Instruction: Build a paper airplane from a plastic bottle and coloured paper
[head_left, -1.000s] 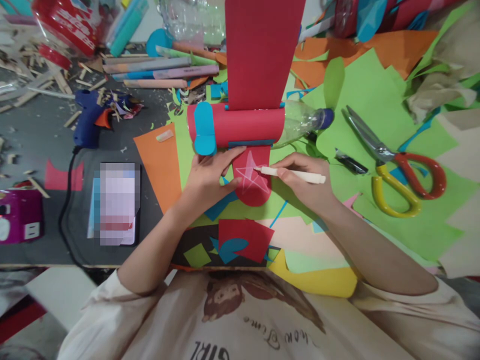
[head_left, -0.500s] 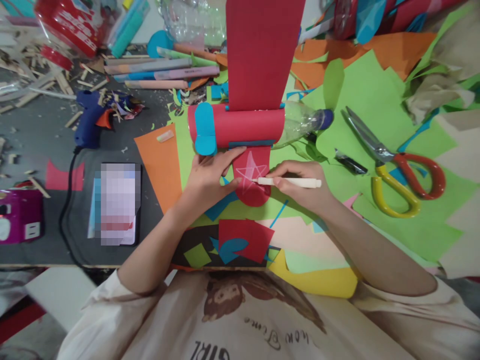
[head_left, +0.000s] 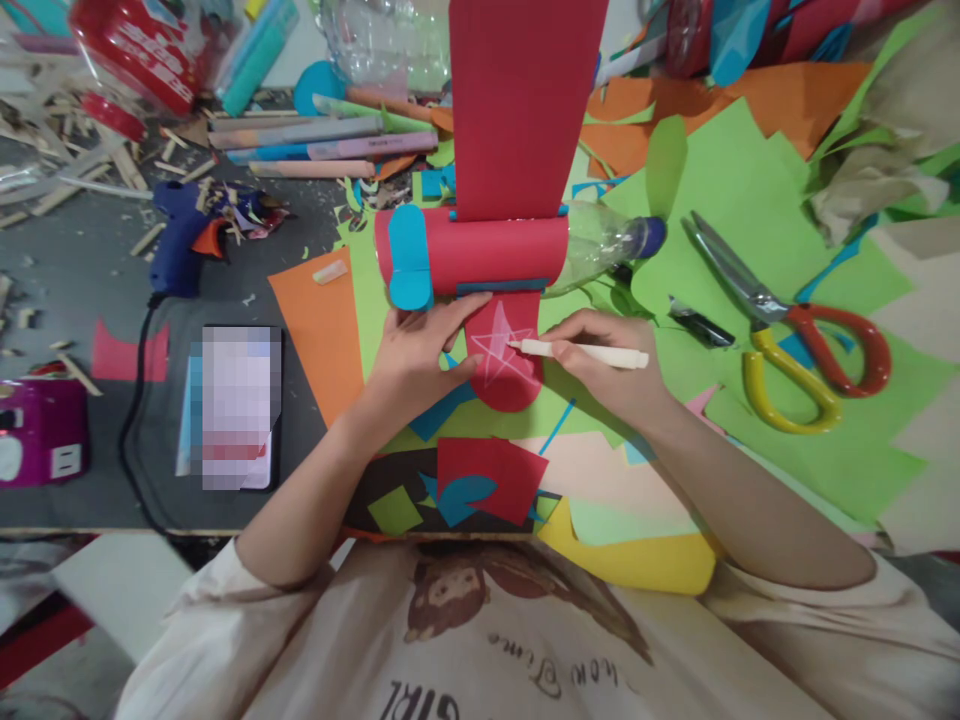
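Note:
A plastic bottle point(head_left: 600, 242) wrapped in red paper lies across the work area, its blue cap to the right and a blue paper tail piece point(head_left: 409, 257) at its left end. Long red paper wings stick out from it. On the rounded near wing point(head_left: 513, 392) is a pale star outline, partly filled in. My left hand point(head_left: 420, 360) rests at that wing's left edge, fingers spread, thumb and index finger touching the paper. Between the fingers of my right hand point(head_left: 611, 365) is a white marker point(head_left: 600, 354), its tip on the star.
Scissors point(head_left: 780, 325) with red and yellow handles lie on green paper at the right. To the left are a blue glue gun point(head_left: 176, 240) with its cord, a phone point(head_left: 238, 408) and wood scraps. Several markers point(head_left: 322, 140) and a red jar point(head_left: 142, 60) lie farther back.
The marker tip has moved down the star and then back up to near its middle, my right hand shifting slightly with it. My left hand and the bottle stay put.

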